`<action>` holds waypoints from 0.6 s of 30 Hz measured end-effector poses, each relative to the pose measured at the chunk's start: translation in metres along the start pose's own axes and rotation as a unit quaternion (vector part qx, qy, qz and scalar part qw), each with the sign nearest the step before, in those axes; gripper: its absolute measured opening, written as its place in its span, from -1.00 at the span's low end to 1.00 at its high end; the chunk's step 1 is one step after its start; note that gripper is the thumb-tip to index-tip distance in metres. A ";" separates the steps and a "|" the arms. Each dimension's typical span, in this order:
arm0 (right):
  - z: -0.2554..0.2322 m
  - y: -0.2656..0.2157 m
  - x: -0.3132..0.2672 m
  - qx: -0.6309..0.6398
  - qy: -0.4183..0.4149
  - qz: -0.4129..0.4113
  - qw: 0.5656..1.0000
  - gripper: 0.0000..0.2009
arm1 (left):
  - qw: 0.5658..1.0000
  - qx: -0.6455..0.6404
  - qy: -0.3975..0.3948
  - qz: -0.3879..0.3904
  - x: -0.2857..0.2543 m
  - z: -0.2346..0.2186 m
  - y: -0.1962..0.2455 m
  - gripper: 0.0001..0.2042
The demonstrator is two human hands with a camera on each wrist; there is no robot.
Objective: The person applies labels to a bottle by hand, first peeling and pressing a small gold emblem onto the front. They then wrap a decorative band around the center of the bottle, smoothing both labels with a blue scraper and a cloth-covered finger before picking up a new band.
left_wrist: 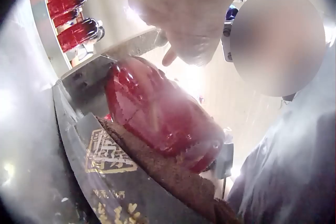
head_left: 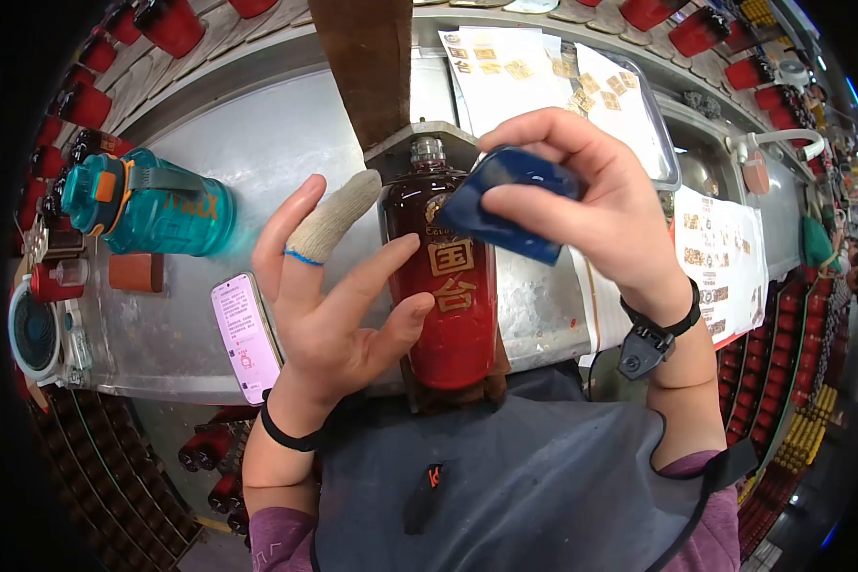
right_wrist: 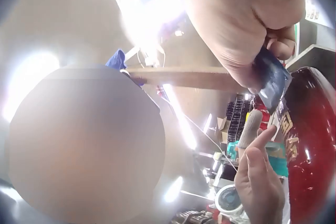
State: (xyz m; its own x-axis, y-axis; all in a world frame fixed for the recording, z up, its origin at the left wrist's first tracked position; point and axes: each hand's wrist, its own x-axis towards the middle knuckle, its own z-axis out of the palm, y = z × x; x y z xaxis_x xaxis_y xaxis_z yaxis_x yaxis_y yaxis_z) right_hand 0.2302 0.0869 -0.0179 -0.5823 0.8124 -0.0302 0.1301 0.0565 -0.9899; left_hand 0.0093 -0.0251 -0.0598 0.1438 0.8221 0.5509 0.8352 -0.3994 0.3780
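Observation:
A red glass bottle (head_left: 453, 343) with a dark top and gold characters lies on its back in a cradle, neck pointing away from the person. My right hand (head_left: 605, 200) pinches a flat dark blue scraper (head_left: 475, 217) between thumb and fingers, over the bottle's upper right side. In the right wrist view, the scraper (right_wrist: 275, 85) has its lower edge close beside the gold characters. My left hand (head_left: 319, 315) is at the bottle's left side, fingers spread, with the index fingertip and thumb right at the glass. A knitted cover (head_left: 338, 217) sheathes one left finger.
A teal water bottle (head_left: 186, 212), a lit phone (head_left: 246, 334) and a brown block (head_left: 135, 273) are on the metal table's left. White sheets (head_left: 491, 95) bearing gold labels lie at the back right, more (head_left: 725, 257) at the right. Brown cloth (left_wrist: 152, 163) lines the cradle.

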 end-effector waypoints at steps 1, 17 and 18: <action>0.005 -0.001 0.002 -0.010 -0.003 -0.012 1.000 -0.67 | 1.000 0.002 0.000 -0.004 -0.001 0.001 0.000 -0.61; 0.005 -0.006 0.018 -0.230 0.017 -0.098 0.968 -0.72 | 1.000 -0.008 -0.007 0.001 0.000 0.000 0.002 -0.62; 0.004 -0.007 0.019 -0.229 0.017 -0.097 0.968 -0.72 | 1.000 -0.010 -0.005 0.002 0.001 0.001 0.003 -0.62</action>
State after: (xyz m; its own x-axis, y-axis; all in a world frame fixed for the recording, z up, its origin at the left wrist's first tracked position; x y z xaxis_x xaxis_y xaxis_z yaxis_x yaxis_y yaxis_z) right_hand 0.2150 0.0992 -0.0126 -0.6055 0.7788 0.1636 0.3679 0.4563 -0.8102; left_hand 0.0126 -0.0253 -0.0592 0.1532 0.8247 0.5444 0.8234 -0.4112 0.3911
